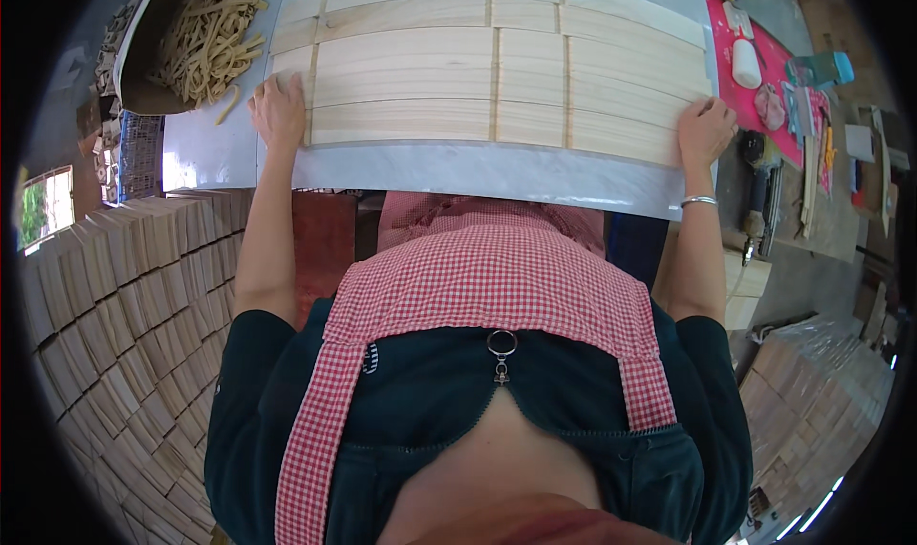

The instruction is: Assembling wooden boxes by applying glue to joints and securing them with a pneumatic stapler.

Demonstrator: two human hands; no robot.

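Long pale wooden slats (406, 72) lie side by side in rows across the white table (420, 168). Narrow tan bands (495, 86) cross over them in a few places. At the left end of the nearest rows, my left hand (277, 112) is closed with its fingers curled on the slat ends. My right hand (707, 129), a silver bangle at the wrist, curls round the opposite end near the table's right side. The undersides of the slats and some fingertips are hidden.
A round bin (143, 91) of tan rubber bands stands at the table's left. Stacked wooden pieces (143, 306) fill the lower left; a plastic-wrapped stack (812, 383) is lower right. A pink mat (735, 77) at right bears a white bottle (746, 64).
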